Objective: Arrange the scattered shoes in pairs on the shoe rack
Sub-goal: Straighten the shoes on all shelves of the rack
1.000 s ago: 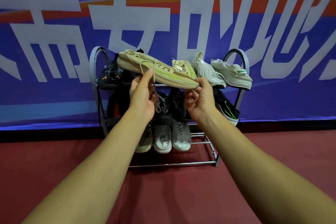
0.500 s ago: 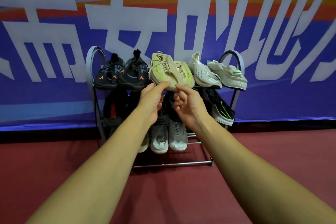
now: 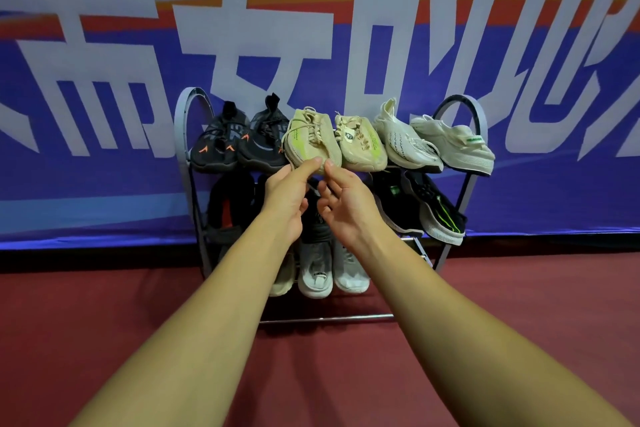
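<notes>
A blue banner (image 3: 104, 191) with large white characters and an orange band hangs behind a tiered metal shoe rack with hooped side frames (image 3: 325, 319), which stands on a dark red floor (image 3: 104, 340). On the top tier, from the left, sit a pair of black knit sneakers with orange marks (image 3: 216, 149), then the pair of beige lace-up sneakers, then a cream knit shoe with dark print (image 3: 405, 142) and a white shoe with a green tag (image 3: 457, 146). On the tier below are dark shoes with a red patch (image 3: 225, 211) at the left and black shoes with green stripes (image 3: 441, 215) at the right. Grey shoes (image 3: 315, 274) hang toe-down in the middle, partly hidden by both forearms, which also cover the middle of the lower tier.

The left beige sneaker (image 3: 308, 140) has a neon yellow-green stripe and loose laces; the right beige sneaker (image 3: 362, 146) touches it and carries a round tag.

The left grip (image 3: 291, 191) has its thumb against the left beige sneaker's toe; whether fingers pinch it from beneath I cannot tell. The right grip (image 3: 346, 198) is loosely spread and holds nothing, one fingertip at that toe.
</notes>
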A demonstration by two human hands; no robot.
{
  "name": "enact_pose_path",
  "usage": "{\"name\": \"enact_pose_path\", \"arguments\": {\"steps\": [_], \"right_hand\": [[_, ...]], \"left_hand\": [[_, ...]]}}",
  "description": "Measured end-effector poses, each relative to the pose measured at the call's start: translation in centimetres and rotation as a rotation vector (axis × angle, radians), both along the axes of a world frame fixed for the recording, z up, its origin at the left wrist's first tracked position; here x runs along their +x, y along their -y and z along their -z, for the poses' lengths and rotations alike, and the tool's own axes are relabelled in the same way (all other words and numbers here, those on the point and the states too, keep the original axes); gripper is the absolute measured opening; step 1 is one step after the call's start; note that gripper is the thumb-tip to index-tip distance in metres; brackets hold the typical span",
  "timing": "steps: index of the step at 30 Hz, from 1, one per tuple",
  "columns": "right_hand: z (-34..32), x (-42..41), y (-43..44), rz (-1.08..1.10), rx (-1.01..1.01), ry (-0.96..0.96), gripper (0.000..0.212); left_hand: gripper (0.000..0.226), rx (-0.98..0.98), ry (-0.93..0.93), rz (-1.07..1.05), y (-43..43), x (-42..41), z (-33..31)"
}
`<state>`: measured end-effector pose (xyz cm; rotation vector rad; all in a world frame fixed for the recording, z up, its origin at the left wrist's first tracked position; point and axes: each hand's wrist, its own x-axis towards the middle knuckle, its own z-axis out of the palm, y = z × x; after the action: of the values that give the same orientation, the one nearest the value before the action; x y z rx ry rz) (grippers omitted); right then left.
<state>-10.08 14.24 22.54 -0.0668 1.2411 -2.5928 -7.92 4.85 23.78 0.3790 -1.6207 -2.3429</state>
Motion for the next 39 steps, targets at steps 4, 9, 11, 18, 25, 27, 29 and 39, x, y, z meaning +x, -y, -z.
{"name": "enact_pose_path", "arguments": {"steps": [4,9,11,18,25,27,29,39], "right_hand": [[0.3,-1.0,-0.2,0.086,0.122,-0.017,0.046],[0.8,-2.0,-0.9,0.086,0.259,-0.069,0.042],[0.7,-2.3,-1.2,0.08,0.302,-0.083,0.041],[0.3,-2.4,-1.8,0.06,0.382,-0.127,0.041],[0.0,-2.0,-5.0,0.14,0.547,-0.176,0.034],[-0.2,-1.9,-6.5,0.181,0.611,-0.184,0.033],[-0.5,-1.8,-8.2,0.207,0.63,-0.188,0.026],[-0.9,-2.4,-16.7,0.363,0.644,-0.097,0.023]], "left_hand": [[0.01,-0.011,0.01,0.029,0.0,-0.9,0.5],[0.011,0.016,0.037,0.008,0.1,-1.9,0.6],[0.012,0.034,0.05,-0.003,0.1,-2.1,0.4],[0.013,-0.03,0.036,0.004,0.1,-1.9,0.9],[0.013,-0.18,0.065,0.048,-0.3,-0.9,1.5],[0.015,-0.206,0.079,0.088,-1.3,-0.7,1.7],[0.015,-0.235,0.079,0.123,-2.7,-0.7,1.7],[0.021,-0.261,0.095,0.239,-10.5,-2.8,1.7]]}}
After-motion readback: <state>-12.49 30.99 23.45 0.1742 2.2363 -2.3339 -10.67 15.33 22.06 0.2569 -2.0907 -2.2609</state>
